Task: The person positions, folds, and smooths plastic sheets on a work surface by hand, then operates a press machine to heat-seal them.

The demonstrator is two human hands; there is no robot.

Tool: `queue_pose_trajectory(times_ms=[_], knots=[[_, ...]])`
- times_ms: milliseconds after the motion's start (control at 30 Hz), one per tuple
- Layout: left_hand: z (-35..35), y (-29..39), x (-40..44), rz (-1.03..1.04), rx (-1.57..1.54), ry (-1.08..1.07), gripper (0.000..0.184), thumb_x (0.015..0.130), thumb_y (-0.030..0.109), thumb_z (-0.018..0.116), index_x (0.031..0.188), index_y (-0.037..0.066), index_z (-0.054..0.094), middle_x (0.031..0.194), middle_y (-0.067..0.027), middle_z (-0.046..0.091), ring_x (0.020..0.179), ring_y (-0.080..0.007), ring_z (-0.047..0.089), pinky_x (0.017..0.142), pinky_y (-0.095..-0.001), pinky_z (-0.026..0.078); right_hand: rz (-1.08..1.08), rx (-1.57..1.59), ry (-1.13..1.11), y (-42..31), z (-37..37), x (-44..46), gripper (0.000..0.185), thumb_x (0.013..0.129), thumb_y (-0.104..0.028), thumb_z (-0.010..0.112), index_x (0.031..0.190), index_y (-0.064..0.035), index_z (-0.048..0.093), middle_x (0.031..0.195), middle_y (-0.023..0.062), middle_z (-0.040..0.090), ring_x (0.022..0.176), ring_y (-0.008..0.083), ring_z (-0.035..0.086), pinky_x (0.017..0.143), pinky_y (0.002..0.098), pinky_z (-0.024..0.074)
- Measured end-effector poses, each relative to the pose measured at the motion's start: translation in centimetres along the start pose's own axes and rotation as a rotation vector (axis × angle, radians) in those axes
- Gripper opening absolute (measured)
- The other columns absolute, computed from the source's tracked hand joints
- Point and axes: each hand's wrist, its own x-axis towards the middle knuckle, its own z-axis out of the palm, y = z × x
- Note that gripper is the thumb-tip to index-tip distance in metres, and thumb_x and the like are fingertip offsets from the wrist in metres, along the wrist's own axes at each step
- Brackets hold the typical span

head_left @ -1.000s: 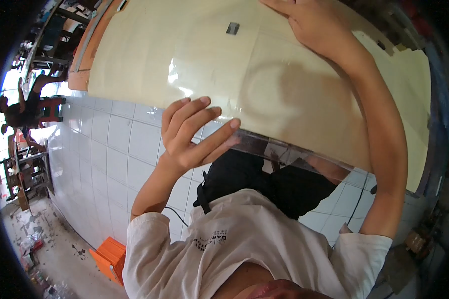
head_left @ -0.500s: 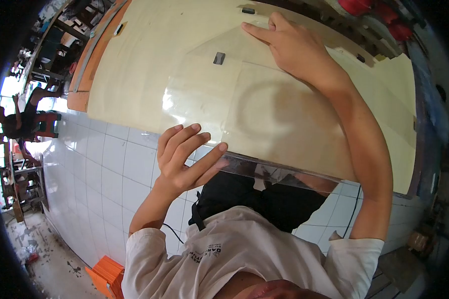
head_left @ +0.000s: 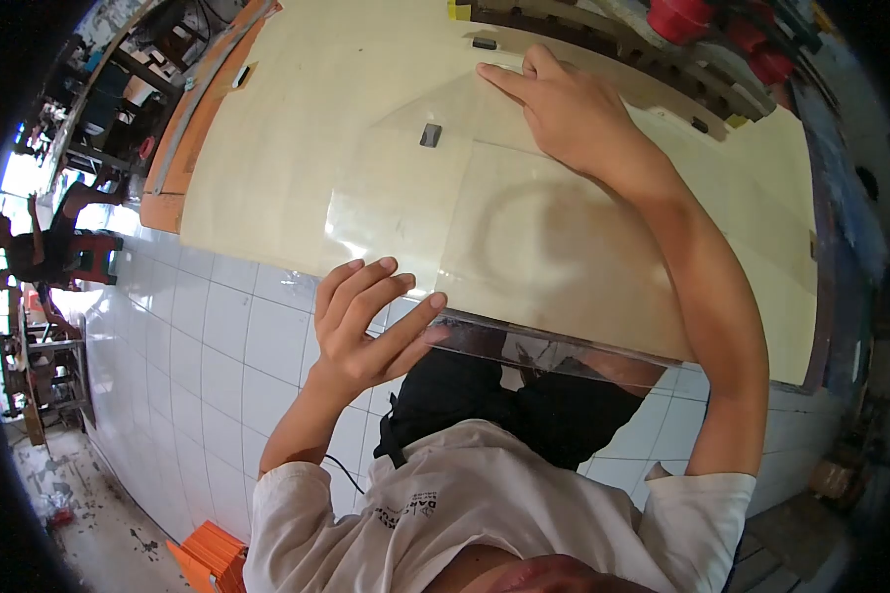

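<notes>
A clear, glossy sheet [head_left: 554,247] lies over a large pale yellow sheet [head_left: 277,109] on the table. At its near edge is my left hand [head_left: 356,331], fingers spread, with the fingertips over or touching the edge. My right hand [head_left: 578,119] reaches across to the far side. Its index finger is stretched out, the tip resting near the clear sheet's far corner, and the other fingers are partly bent or hidden. Neither hand holds anything I can see. A small dark block [head_left: 430,135] sits left of my right hand, and another dark block [head_left: 484,43] lies beyond the fingertip.
Along the far edge runs a dark slotted strip [head_left: 653,64], with red objects [head_left: 680,18] behind it. A metal strip [head_left: 193,119] lies on the orange-brown board at left. An orange object [head_left: 210,555] stands on the tiled floor. A person [head_left: 40,237] sits far left.
The view has shifted slightly, so the table appears lower and more of its far edge shows. Both hands keep nearly the same pose and place on the sheet.
</notes>
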Motion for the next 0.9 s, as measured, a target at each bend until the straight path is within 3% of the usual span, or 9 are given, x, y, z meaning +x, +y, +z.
queue_pose_trajectory(times_ms=[267,367,433,500,567,700,800,900], knots=[[-0.3,0.0,0.4,0.01,-0.012,-0.011,0.031,0.079,0.04,0.08,0.104,0.022,0.081,0.101,-0.0045,0.069,0.101,-0.027,0.066,0.09,-0.0447,0.051,0.011,0.019,-0.009,-0.1,-0.3,0.0,0.054,0.095,-0.006,0.046,0.143,-0.024,0.059,0.127,0.0164,0.057,0.119,0.0353,0.06,0.102,0.0499,0.0453],[-1.2,-0.2,1.4,0.025,-0.032,-0.054,0.03,0.077,0.028,0.082,0.106,0.021,0.08,0.101,-0.0041,0.069,0.101,-0.0258,0.066,0.088,-0.0425,0.052,-0.002,0.025,0.022,0.1,-0.1,0.0,0.054,0.093,-0.005,0.048,0.142,-0.0242,0.06,0.126,0.016,0.057,0.116,0.0354,0.061,0.1,0.0499,0.0476],[-2.1,-0.7,2.3,0.058,-0.078,-0.124,0.033,0.074,0.012,0.08,0.106,0.019,0.079,0.1,-0.0039,0.07,0.098,-0.0248,0.067,0.085,-0.04,0.053,-0.019,0.003,0.044,0.3,0.4,-0.1,0.054,0.093,-0.005,0.049,0.142,-0.0242,0.059,0.126,0.016,0.057,0.114,0.0357,0.062,0.098,0.0499,0.049],[-2.9,-1.3,2.9,0.058,-0.116,-0.149,0.033,0.07,0.007,0.08,0.102,0.015,0.078,0.099,-0.006,0.07,0.097,-0.0268,0.069,0.084,-0.0411,0.054,-0.034,-0.018,0.071,0.6,0.8,0.0,0.055,0.092,-0.004,0.05,0.143,-0.0243,0.059,0.126,0.016,0.057,0.113,0.0359,0.063,0.096,0.0498,0.0504],[-3.7,-1.6,4.0,0.049,-0.173,-0.157,0.032,0.065,-0.003,0.076,0.095,0.008,0.076,0.095,-0.0091,0.071,0.092,-0.029,0.07,0.083,-0.042,0.055,-0.087,-0.066,0.147,0.9,1.1,-0.1,0.061,0.09,-0.003,0.053,0.147,-0.0254,0.051,0.119,0.011,0.056,0.103,0.0332,0.065,0.084,0.0474,0.0548],[-5.4,-3.8,5.3,0.003,-0.11,-0.019,0.026,0.063,-0.008,0.074,0.086,0.004,0.073,0.088,-0.0089,0.069,0.084,-0.0253,0.069,0.072,-0.0357,0.053,-0.046,0.005,0.063,0.4,0.1,-0.3,0.06,0.092,-0.006,0.051,0.151,-0.0176,0.046,0.132,0.0183,0.056,0.112,0.0373,0.065,0.094,0.0488,0.0525],[-6.8,-5.8,6.9,-0.094,-0.042,0.023,0.022,0.07,-0.012,0.076,0.089,0.0,0.072,0.083,-0.0102,0.07,0.078,-0.0222,0.068,0.071,-0.0295,0.052,-0.062,0.028,0.169,0.7,0.7,-0.5,0.061,0.091,-0.005,0.053,0.151,-0.0118,0.042,0.135,0.0189,0.056,0.111,0.0379,0.065,0.094,0.0489,0.0527],[-7.3,-10.0,8.8,-0.277,0.063,0.115,0.012,0.082,-0.002,0.078,0.093,-0.003,0.072,0.082,-0.0084,0.071,0.076,-0.0169,0.067,0.074,-0.0272,0.052,-0.083,0.031,0.176,0.8,0.8,-0.6,0.062,0.09,-0.003,0.056,0.15,-0.0086,0.042,0.135,0.0188,0.056,0.11,0.0383,0.065,0.094,0.0497,0.053]])
